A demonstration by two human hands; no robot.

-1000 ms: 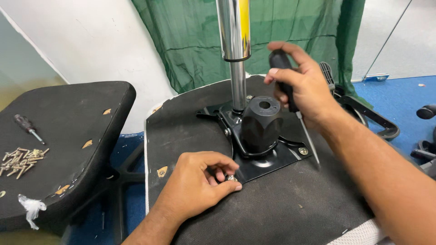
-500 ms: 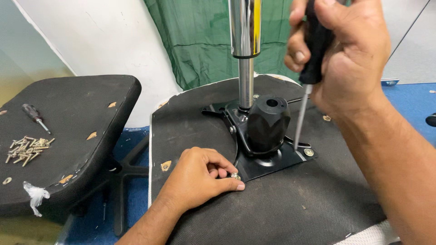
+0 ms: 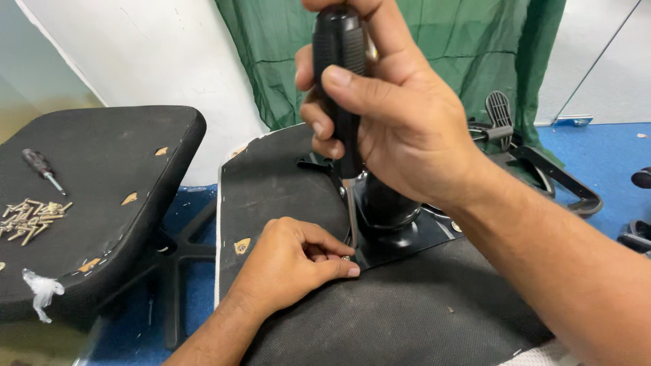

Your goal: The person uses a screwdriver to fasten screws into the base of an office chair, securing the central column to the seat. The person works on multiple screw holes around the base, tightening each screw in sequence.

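We see a blue floor (image 3: 597, 152) carrying an upturned black chair seat (image 3: 285, 176), with a black metal plate (image 3: 413, 240) lying on its underside. To the left, a second dark seat pad (image 3: 102, 176) carries a small screwdriver (image 3: 42, 169), a pile of screws (image 3: 30, 218) and a white scrap (image 3: 42, 290).

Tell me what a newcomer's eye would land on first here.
The right hand fills the upper centre, clenched around a black screwdriver handle held upright. Below it, the left hand pinches a small screw at the corner of the black metal plate on the upturned chair seat. Far left, loose screws lie on another seat.
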